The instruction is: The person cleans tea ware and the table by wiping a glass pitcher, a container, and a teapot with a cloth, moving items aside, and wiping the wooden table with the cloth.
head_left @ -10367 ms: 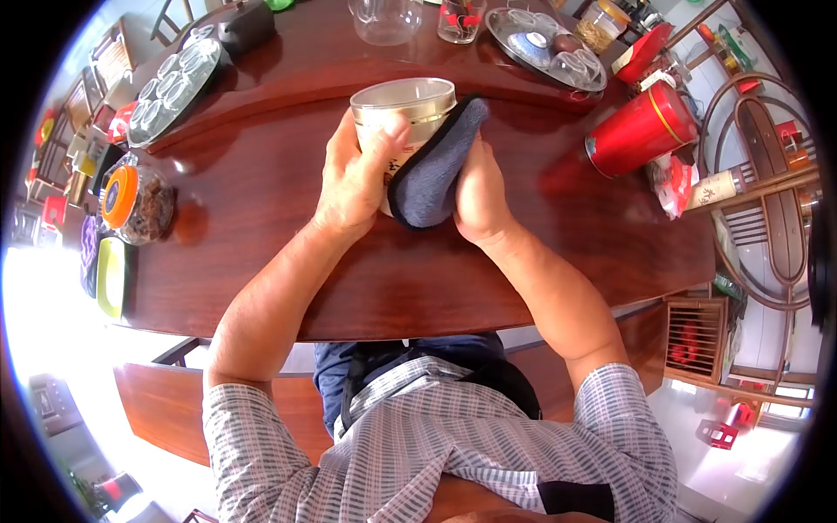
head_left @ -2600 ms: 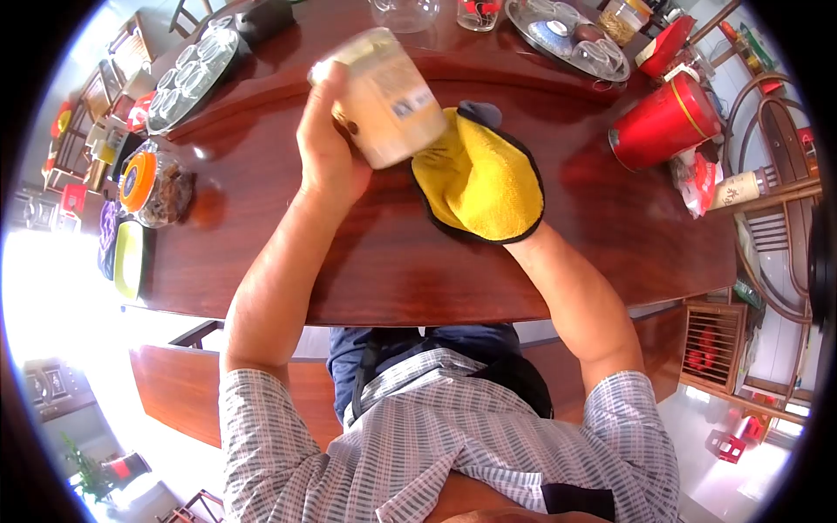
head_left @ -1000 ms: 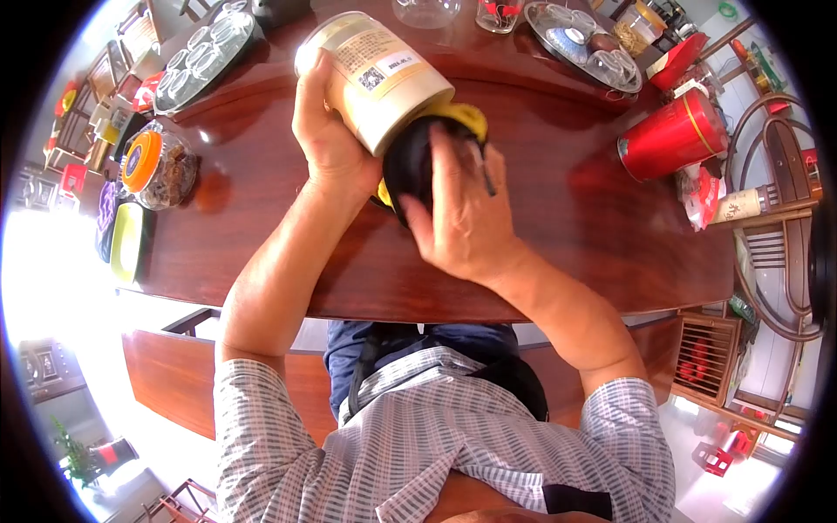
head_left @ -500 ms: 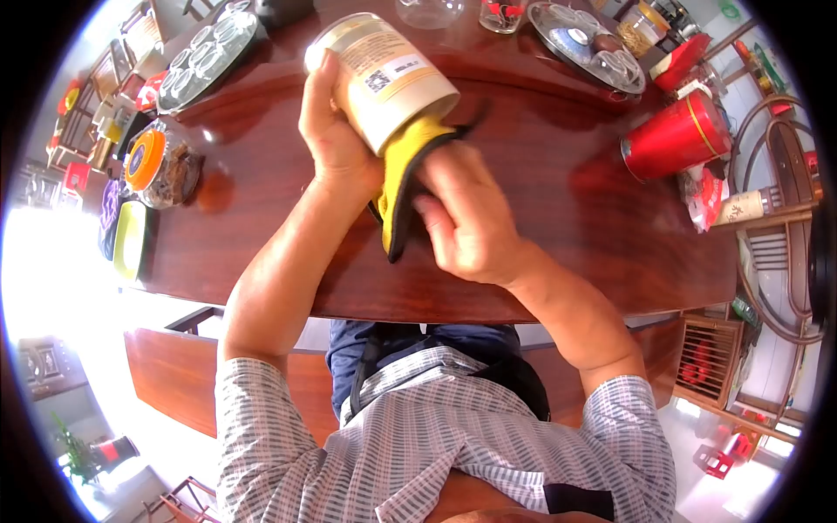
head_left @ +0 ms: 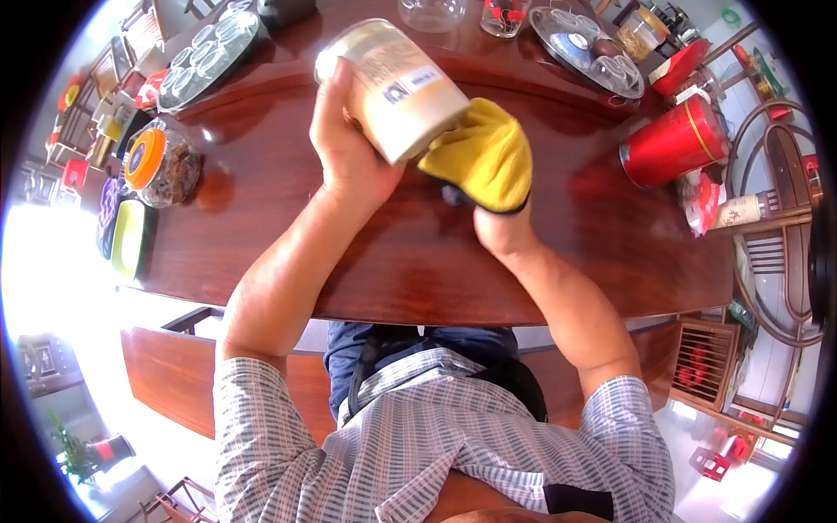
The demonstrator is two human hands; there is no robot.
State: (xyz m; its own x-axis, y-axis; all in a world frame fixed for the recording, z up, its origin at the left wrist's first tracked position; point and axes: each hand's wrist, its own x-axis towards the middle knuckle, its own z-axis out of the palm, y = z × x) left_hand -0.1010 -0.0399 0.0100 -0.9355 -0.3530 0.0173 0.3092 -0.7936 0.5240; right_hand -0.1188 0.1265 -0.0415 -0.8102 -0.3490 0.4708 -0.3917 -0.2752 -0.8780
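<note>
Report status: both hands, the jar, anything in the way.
Left hand gripping jar, tilted above table. Right hand mostly hidden under yellow cloth, at jar's base. Red canister off to the right, not in the way.

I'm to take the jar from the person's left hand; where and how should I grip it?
Probably around mid-body, coming from the far right: there the round wall of the jar looks bare, while the left hand wraps its other side and the cloth sits by its lower end.
</note>
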